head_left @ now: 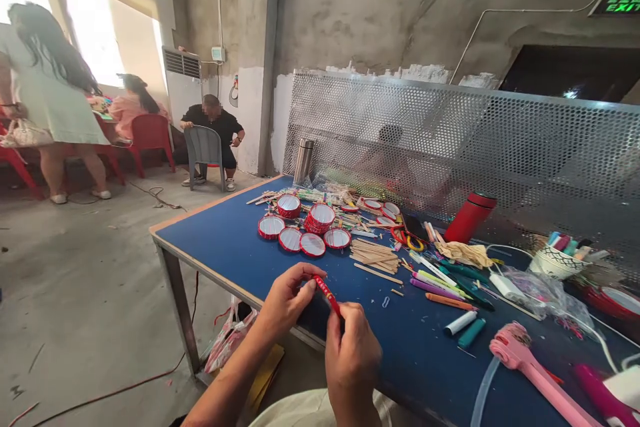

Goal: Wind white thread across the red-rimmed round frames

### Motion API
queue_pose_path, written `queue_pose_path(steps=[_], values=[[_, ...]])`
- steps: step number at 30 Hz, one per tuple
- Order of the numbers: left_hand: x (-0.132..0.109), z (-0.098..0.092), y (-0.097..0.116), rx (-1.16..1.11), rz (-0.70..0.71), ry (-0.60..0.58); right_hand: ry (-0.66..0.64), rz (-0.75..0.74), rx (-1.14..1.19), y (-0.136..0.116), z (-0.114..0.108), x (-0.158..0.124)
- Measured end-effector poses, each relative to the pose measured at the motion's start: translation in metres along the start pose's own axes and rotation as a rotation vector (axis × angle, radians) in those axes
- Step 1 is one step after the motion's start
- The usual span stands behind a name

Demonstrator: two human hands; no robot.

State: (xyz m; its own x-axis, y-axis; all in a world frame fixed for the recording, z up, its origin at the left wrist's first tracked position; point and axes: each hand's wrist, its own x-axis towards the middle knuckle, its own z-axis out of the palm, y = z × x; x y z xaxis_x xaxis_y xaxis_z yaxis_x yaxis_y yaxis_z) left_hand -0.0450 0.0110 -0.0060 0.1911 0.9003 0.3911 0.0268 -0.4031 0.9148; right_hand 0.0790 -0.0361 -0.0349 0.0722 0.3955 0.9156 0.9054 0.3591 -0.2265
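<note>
Between my two hands, just over the table's front edge, is a small red drum (327,293) turned edge-on, with pale marks along its rim. My left hand (293,297) pinches its far end between thumb and fingers. The near end is gripped by my right hand (353,350), whose curled fingers are partly hidden. Beyond them, several red-rimmed drums with whitish faces (313,245) lie on the blue table (210,233), some of them piled up in a stack (320,216). Flat wooden sticks (376,257) lie to the right of these drums.
Markers (443,287), yellow-handled scissors (415,242), a red bottle (469,217), a cup of pens (557,260) and a pink tool (540,373) crowd the right side. A steel flask (303,161) stands by the perforated metal panel (450,147). Other people are at far left.
</note>
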Motion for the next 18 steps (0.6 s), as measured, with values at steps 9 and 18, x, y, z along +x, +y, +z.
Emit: queue_pose_path(steps=[9,18], values=[[-0.004,-0.006,-0.001,-0.332,-0.045,-0.237,-0.164,0.365,0.315,0.008,-0.009,0.006],[-0.004,-0.004,0.003,-0.314,-0.054,-0.233,-0.217,0.396,0.316,0.006,-0.009,0.006]])
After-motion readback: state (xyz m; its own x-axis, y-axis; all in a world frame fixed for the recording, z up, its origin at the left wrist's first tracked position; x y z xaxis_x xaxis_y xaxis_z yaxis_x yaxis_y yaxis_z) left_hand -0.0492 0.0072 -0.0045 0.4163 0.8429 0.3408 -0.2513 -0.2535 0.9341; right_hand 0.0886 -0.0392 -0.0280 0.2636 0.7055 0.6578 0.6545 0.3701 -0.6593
